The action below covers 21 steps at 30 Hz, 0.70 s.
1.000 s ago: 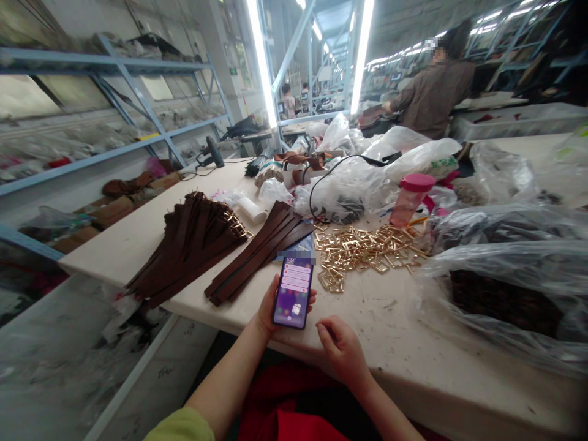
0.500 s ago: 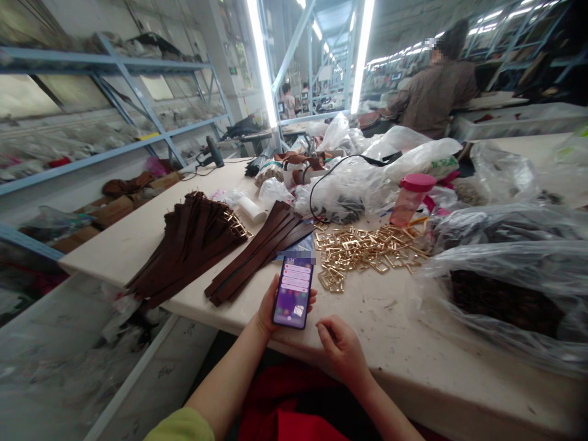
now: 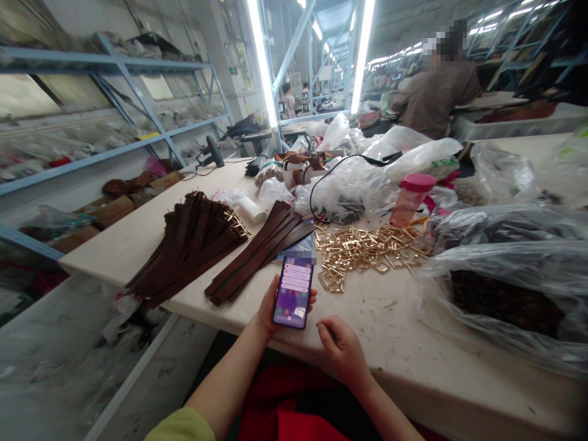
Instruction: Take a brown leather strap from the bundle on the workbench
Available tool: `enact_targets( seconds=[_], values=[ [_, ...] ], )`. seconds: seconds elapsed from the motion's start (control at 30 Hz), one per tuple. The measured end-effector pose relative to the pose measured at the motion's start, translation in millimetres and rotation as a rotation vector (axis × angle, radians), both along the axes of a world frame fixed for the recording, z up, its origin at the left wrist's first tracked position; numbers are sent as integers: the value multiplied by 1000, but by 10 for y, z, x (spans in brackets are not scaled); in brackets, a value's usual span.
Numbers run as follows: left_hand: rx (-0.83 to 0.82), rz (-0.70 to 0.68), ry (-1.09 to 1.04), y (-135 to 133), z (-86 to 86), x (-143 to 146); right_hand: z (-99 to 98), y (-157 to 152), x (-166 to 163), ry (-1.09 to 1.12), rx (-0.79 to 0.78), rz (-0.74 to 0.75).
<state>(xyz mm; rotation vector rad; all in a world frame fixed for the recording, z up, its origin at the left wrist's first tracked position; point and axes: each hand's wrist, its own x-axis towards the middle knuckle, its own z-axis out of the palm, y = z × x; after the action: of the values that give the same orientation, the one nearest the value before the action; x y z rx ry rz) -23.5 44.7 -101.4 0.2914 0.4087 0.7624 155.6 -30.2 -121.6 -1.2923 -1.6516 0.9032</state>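
A smartphone (image 3: 292,294) with a lit purple screen rests in my left hand (image 3: 267,306), whose fingers wrap round its sides. Near the table's front edge, to the right of the phone, is my right hand (image 3: 342,343), its fingers curled in and nothing visible in them. Just beyond the phone lie several loose dark brown leather straps (image 3: 257,254), partly over a blue plastic packet (image 3: 301,244). Further left is a fanned pile of brown straps (image 3: 188,245) with gold metal fittings at their ends. A heap of gold rectangular buckles (image 3: 362,248) spreads right of the phone.
Clear plastic bags (image 3: 367,177) crowd the back of the table (image 3: 381,324), and another bag (image 3: 505,306) with dark contents lies at right. A pink-lidded bottle (image 3: 411,199) stands behind the buckles. Blue shelves (image 3: 105,60) line the left wall. A person (image 3: 436,92) stands beyond the table.
Both my hands and the phone have kept still. At the back right, the person has shifted slightly, and more reddish material shows in the bin beside them.
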Motion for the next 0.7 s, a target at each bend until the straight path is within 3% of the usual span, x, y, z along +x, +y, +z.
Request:
enact_targets(
  seconds=[0.7],
  values=[
    [-7,5,17,-7,-6,3,2,-13,0,8,-30,3]
  ],
)
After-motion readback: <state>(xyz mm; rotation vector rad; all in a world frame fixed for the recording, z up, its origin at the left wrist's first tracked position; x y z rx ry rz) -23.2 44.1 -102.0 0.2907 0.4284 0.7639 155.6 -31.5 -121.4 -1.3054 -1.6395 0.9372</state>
